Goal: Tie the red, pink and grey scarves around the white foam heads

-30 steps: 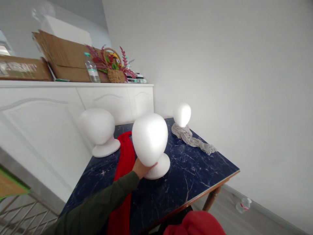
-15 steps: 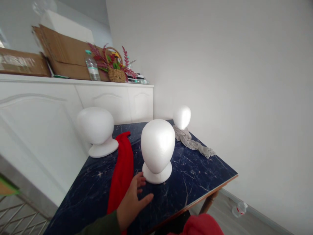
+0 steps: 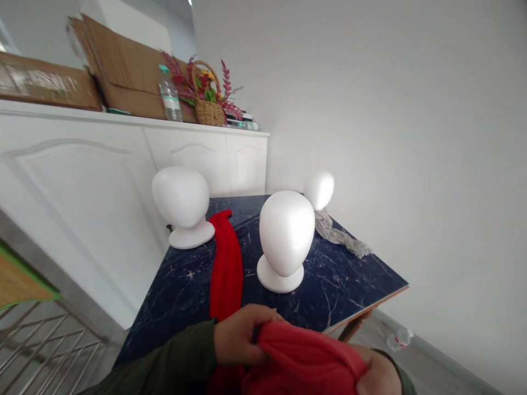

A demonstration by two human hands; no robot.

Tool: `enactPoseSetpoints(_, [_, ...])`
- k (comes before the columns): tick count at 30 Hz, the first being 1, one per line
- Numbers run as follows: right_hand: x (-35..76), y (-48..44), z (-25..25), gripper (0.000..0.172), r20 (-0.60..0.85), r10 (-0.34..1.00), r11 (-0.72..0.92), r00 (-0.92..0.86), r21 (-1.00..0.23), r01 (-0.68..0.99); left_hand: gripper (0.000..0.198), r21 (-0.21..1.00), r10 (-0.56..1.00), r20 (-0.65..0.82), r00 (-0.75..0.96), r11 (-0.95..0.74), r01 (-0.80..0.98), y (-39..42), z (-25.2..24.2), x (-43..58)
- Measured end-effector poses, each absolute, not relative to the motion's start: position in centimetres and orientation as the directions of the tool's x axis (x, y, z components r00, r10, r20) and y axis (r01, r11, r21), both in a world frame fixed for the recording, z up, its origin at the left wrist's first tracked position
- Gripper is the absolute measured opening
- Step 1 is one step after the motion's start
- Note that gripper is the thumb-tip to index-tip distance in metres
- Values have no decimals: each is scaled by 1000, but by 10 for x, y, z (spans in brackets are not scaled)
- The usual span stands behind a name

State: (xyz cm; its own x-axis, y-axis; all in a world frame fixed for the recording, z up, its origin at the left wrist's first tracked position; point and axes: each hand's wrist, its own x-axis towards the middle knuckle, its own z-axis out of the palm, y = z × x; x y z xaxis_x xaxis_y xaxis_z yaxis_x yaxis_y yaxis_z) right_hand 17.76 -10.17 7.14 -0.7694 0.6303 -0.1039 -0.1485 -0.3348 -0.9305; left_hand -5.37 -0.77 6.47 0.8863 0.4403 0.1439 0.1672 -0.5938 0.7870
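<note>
My left hand (image 3: pixel 245 336) is closed on the near end of a bunched light-red cloth (image 3: pixel 307 359), which looks like a scarf. At the cloth's other side, my right hand (image 3: pixel 376 373) grips it near the bottom edge of the view. A white foam head (image 3: pixel 287 233) stands upright on its round base just beyond my hands. Left of it, a bright red scarf (image 3: pixel 227 269) lies lengthwise on the dark blue marbled table (image 3: pixel 177 296); its near end passes behind my left arm.
Another white foam head (image 3: pixel 181 197) stands at the table's left edge. A third (image 3: pixel 321 189) is at the far right, with a grey scarf (image 3: pixel 341 237) by its base. Cartons (image 3: pixel 123 60), a bottle (image 3: pixel 170 96) and a flower basket (image 3: pixel 209 109) sit on the white cabinet.
My left hand has moved from beside the middle foam head's base to the light-red cloth and closed on it. The cloth has come up into view with my right hand. The view has shifted.
</note>
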Motion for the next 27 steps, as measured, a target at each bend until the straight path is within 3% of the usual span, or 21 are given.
enactPoseSetpoints(3, [198,-102,75,38,-106,768,-248,-631,-959,-140,20,679,540,89,837,-648,346,-2,70,-78])
enactPoseSetpoints(6, [209,-100,78,32,-100,922,-59,-375,-991,118,13,453,595,18,803,-721,524,2,75,-89])
enactPoseSetpoints(9, [214,-91,87,31,61,996,85,-70,-909,407,16,246,656,-24,755,-728,640,7,79,-93])
enactPoseSetpoints(11, [214,-84,94,32,170,985,133,30,-858,497,15,200,687,0,727,-712,673,13,81,-98])
enactPoseSetpoints(14, [211,-76,103,33,210,977,168,21,-832,529,21,274,694,148,705,-714,645,24,84,-109])
enactPoseSetpoints(18, [204,-71,111,36,168,986,148,-18,-810,567,35,558,702,285,653,-675,482,33,85,-121])
enactPoseSetpoints(23, [194,-69,114,40,205,978,185,-31,-794,579,42,857,791,301,533,-470,213,29,85,-119])
enactPoseSetpoints(27, [192,-69,108,44,181,983,144,15,-832,536,38,988,863,152,481,-145,-52,27,86,-114])
